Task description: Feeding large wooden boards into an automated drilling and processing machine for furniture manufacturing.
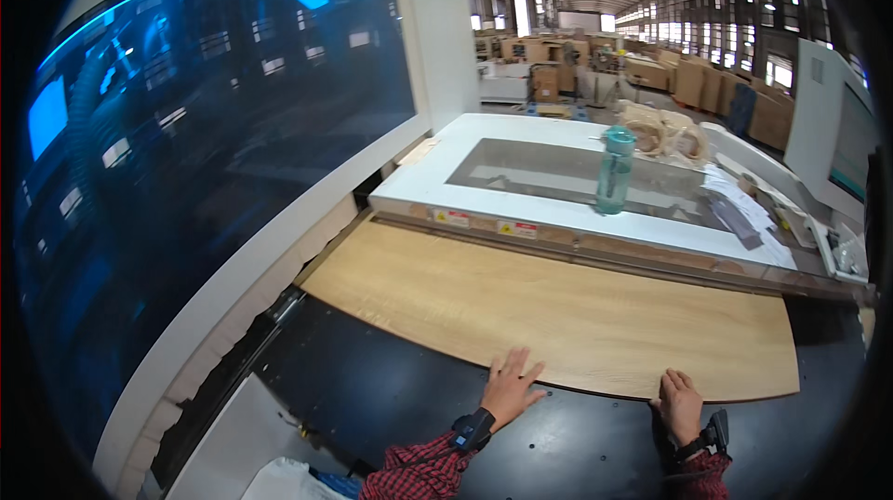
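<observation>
A long wood-grain board (558, 314) lies on the black machine table (567, 440), its far edge against the white machine ledge. My left hand (510, 390) rests at the board's near edge around the middle, fingers spread over the top face. Further right along that same edge is my right hand (682, 407), its fingers close together on the board's top and the thumb at the edge. What its fingertips do under the edge is hidden. Both wrists wear black bands, and red checked sleeves cover my forearms.
On the left stands a large machine cabinet with a dark blue window (242, 81). The white ledge (419, 186) behind the board carries a teal bottle (615, 170), papers (744, 212) and wrapped tape rolls (665, 134). A screen panel (837, 128) stands at right.
</observation>
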`<state>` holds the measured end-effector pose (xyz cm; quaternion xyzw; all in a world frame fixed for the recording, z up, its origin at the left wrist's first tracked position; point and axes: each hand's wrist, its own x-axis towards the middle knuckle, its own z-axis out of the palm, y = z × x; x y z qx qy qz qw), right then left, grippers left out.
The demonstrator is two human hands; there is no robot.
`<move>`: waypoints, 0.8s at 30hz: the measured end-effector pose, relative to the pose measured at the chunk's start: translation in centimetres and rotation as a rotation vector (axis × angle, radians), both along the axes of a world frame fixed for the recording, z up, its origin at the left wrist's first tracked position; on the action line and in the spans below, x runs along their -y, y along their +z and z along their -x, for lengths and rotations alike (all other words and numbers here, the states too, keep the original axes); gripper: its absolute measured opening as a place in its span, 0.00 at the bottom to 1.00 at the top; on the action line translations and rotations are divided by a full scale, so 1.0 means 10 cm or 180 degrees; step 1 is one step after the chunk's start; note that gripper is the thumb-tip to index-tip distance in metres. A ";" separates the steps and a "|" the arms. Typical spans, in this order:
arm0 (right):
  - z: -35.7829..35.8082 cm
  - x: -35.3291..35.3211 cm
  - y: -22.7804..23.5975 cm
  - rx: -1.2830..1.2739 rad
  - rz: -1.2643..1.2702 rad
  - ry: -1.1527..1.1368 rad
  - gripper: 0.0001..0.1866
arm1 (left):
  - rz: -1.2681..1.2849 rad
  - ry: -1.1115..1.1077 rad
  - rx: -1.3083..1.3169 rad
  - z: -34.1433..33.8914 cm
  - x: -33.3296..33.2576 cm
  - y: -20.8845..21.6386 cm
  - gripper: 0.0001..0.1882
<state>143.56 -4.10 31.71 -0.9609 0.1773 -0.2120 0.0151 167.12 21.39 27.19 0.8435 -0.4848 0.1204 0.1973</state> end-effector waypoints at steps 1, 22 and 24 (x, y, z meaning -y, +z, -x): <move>0.01 -0.02 0.00 0.0052 0.0000 0.0028 0.29 | 0.0080 0.0056 -0.0084 0.00 0.08 -0.05 0.22; -0.01 0.00 -0.07 0.0657 -0.0263 -0.0298 0.27 | -0.0025 -0.0173 -0.0513 -0.18 0.12 0.05 0.23; 0.03 0.03 -0.10 0.0639 -0.0207 -0.0338 0.28 | -0.0019 -0.0350 -0.0496 -0.18 0.17 0.07 0.24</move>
